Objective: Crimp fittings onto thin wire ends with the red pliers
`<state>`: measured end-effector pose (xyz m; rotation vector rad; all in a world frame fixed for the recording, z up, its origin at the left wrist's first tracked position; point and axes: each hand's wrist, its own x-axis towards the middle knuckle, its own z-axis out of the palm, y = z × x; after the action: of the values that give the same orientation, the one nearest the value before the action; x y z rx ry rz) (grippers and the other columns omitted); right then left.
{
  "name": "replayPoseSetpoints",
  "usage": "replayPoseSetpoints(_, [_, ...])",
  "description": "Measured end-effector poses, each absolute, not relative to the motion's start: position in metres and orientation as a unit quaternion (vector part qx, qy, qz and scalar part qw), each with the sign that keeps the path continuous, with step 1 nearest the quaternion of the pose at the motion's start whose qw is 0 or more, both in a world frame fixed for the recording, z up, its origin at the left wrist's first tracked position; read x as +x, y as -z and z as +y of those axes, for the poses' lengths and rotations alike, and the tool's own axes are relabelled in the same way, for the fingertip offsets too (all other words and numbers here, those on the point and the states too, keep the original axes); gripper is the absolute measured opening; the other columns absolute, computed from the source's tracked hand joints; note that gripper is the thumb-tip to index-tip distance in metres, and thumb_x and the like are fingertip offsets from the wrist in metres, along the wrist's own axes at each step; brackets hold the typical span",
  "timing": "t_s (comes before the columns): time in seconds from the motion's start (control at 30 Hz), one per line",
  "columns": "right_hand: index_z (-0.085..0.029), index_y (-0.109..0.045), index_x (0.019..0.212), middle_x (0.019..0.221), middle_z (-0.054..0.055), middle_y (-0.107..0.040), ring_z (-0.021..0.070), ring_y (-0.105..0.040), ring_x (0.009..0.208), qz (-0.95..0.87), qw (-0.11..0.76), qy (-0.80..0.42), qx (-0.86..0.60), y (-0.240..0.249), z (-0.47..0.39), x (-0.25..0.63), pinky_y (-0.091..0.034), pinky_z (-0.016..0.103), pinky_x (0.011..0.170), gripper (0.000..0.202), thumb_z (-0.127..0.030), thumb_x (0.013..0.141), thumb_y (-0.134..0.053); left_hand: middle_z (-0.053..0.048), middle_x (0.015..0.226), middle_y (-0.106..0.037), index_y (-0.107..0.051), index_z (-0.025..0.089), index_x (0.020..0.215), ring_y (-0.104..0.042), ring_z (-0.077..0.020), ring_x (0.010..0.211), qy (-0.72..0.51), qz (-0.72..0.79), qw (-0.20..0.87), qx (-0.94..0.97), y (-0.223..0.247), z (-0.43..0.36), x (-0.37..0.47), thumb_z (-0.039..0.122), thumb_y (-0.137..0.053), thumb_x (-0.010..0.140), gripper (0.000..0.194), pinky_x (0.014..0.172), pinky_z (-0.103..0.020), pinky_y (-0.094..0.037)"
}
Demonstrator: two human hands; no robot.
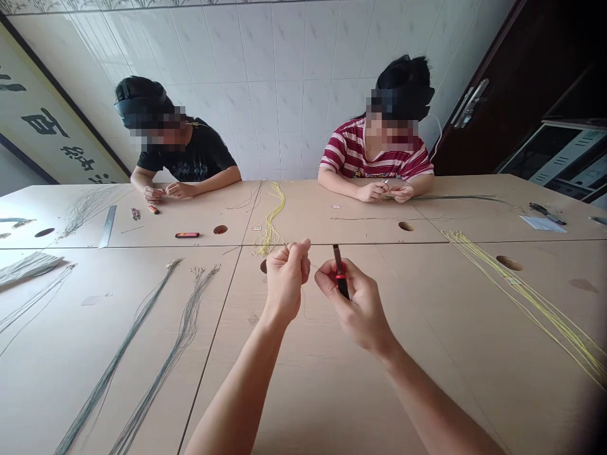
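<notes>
My left hand (288,268) is closed, its thumb pressed on the curled fingers, pinching a thin pale cord (312,266). The cord stretches across a small gap to my right hand (358,303), and a loose length hangs below the left hand. In my right hand, a slim black-and-red tool (341,278) points up and away; its exact kind is unclear. Thumb and forefinger of that hand meet at the cord. Just beyond my left hand lies a bundle of yellow cords (271,224) on the table.
Grey-green cord bundles (142,328) lie at left, more yellow cords (531,291) at right. Across the table (379,392), two people (184,151) work with their hands. A metal ruler (108,226), a black-and-red item (187,235) and several round holes are farther off.
</notes>
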<state>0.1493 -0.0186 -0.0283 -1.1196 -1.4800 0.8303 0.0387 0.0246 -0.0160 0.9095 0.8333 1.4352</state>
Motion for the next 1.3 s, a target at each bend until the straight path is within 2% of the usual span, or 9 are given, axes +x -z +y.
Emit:
replayPoseSetpoints(0.13, [-0.022,-0.054,0.079,0.068,-0.004,-0.048,0.0108,-0.041,0.062,-0.603,0.541,-0.345,-0.474,0.024,-0.019,0.159,-0.037,0.024,0.057,0.017,-0.034,0.089,-0.059,0.006,0.053,-0.035,-0.05,0.015,0.053,-0.029,-0.0045,0.047,-0.565,0.377,0.545,0.492,0.015,0.024,0.027,0.027,-0.06,0.082,0.032,0.046,-0.021,-0.022])
replayPoseSetpoints(0.27, [-0.022,-0.055,0.078,0.066,-0.004,-0.048,0.01,-0.04,0.059,-0.615,0.519,-0.33,-0.493,0.019,-0.021,0.169,-0.036,0.023,0.055,0.017,-0.034,0.089,-0.059,0.004,0.054,-0.044,-0.068,0.017,0.071,-0.037,-0.0073,0.052,-0.503,0.406,0.479,0.594,0.008,0.02,0.014,0.022,-0.061,0.079,0.013,0.049,-0.022,-0.028])
replayPoseSetpoints(0.37, [-0.021,-0.055,0.078,0.067,-0.004,-0.05,0.0097,-0.042,0.059,-0.638,0.494,-0.31,-0.503,0.017,-0.022,0.173,-0.036,0.024,0.056,0.017,-0.033,0.09,-0.059,0.004,0.055,-0.045,-0.073,0.018,0.081,-0.035,-0.0084,0.052,-0.464,0.419,0.436,0.648,0.005,0.016,0.008,0.027,-0.064,0.08,0.013,0.048,-0.023,-0.028])
replayPoseSetpoints(0.57, [-0.021,-0.055,0.08,0.073,-0.002,-0.056,0.0107,-0.048,0.063,-0.656,0.468,-0.297,-0.512,0.014,-0.025,0.174,-0.037,0.024,0.058,0.016,-0.032,0.09,-0.058,0.008,0.047,-0.026,-0.071,0.018,0.081,-0.022,-0.0072,0.046,-0.406,0.429,0.412,0.694,0.004,0.015,0.004,0.028,-0.064,0.081,0.012,0.044,-0.024,-0.018])
replayPoseSetpoints(0.63, [-0.02,-0.055,0.08,0.073,-0.001,-0.056,0.0112,-0.049,0.064,-0.663,0.461,-0.29,-0.513,0.014,-0.026,0.175,-0.037,0.025,0.058,0.015,-0.032,0.089,-0.058,0.008,0.047,-0.024,-0.07,0.018,0.078,-0.021,-0.0071,0.045,-0.393,0.424,0.417,0.701,0.003,0.016,0.004,0.027,-0.064,0.081,0.012,0.043,-0.024,-0.017])
replayPoseSetpoints(0.87, [-0.02,-0.054,0.079,0.07,-0.001,-0.055,0.0123,-0.049,0.065,-0.673,0.458,-0.272,-0.513,0.013,-0.026,0.178,-0.039,0.025,0.061,0.015,-0.031,0.089,-0.056,0.007,0.049,-0.031,-0.068,0.017,0.076,-0.023,-0.0075,0.047,-0.366,0.408,0.455,0.702,0.005,0.016,0.003,0.033,-0.064,0.082,0.017,0.043,-0.025,-0.017])
replayPoseSetpoints(1.1, [-0.02,-0.054,0.079,0.071,-0.001,-0.056,0.0108,-0.048,0.062,-0.662,0.463,-0.286,-0.515,0.01,-0.028,0.177,-0.038,0.024,0.058,0.015,-0.03,0.09,-0.056,0.0,0.062,-0.056,-0.069,0.016,0.079,-0.033,-0.0074,0.05,-0.366,0.393,0.476,0.697,0.007,0.018,0.003,0.033,-0.064,0.083,0.018,0.045,-0.024,-0.023])
replayPoseSetpoints(1.3, [-0.02,-0.054,0.078,0.071,-0.001,-0.055,0.0114,-0.049,0.064,-0.665,0.459,-0.282,-0.517,0.01,-0.028,0.177,-0.038,0.025,0.061,0.016,-0.03,0.09,-0.056,0.0,0.06,-0.057,-0.069,0.016,0.077,-0.036,-0.007,0.048,-0.376,0.386,0.471,0.698,0.007,0.018,0.004,0.034,-0.066,0.082,0.019,0.043,-0.023,-0.024])
